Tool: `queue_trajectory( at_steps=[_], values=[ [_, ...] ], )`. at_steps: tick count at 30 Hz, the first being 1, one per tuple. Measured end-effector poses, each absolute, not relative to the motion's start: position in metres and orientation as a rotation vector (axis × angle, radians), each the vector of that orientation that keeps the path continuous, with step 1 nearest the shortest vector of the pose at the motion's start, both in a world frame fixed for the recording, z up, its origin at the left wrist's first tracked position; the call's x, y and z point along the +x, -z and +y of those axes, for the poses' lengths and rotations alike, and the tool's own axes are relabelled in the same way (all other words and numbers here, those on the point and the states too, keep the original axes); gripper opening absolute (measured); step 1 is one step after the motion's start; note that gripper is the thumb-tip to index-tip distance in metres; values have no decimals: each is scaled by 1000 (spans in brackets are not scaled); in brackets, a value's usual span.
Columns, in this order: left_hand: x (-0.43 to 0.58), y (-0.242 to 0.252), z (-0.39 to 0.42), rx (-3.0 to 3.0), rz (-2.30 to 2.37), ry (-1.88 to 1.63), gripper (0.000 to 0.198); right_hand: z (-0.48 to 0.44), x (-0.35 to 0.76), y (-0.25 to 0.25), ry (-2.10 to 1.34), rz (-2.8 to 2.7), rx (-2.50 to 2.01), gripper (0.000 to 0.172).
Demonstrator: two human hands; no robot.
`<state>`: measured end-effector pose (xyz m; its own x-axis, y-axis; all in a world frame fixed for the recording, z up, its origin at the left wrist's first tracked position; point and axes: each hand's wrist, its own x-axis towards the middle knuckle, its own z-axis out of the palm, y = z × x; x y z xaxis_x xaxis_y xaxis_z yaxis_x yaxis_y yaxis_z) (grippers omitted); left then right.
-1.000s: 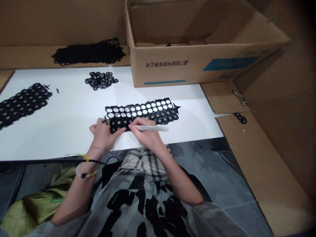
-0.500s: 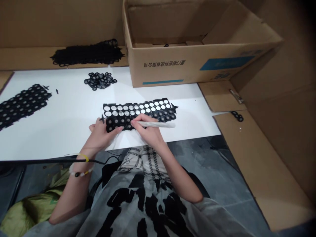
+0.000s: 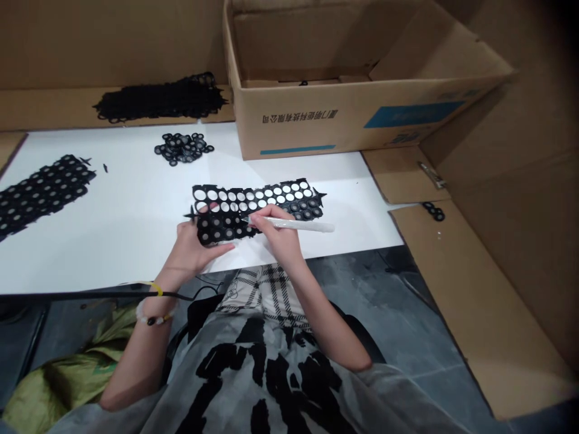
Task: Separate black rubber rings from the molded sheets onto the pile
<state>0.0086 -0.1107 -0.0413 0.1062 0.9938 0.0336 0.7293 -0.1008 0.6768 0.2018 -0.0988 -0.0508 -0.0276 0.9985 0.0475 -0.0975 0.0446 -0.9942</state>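
Sheet (image 3: 257,202) near table (image 3: 113,241) front edge | left fingers (image 3: 219,249) grasping its left end | right fingers (image 3: 270,212) gripping pen (image 3: 312,226) | gap before carton (image 3: 307,132)

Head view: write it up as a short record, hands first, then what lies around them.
Left hand: at the left end of the black sheet, partly behind it
Right hand: gripping a white pen-like tool, tip at the sheet
Sheet rows: far ones white, near ones dark
Second sheet: on the table, far left
Small black rings: heaped beyond the black sheet
Cardboard box: beyond the sheet, toward the right
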Motion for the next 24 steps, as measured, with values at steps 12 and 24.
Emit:
queue_trajectory(
  at_steps=[12, 24],
  values=[
    [-6, 27, -112, 1687, 1974, -565, 46, -110, 204, 32, -1309, -1504, -1185, 17],
    [-3, 16, -69, 2486, 1289, -181, 68, -96, 201, 36, -1129, -1510, -1261, 19]
  ],
)
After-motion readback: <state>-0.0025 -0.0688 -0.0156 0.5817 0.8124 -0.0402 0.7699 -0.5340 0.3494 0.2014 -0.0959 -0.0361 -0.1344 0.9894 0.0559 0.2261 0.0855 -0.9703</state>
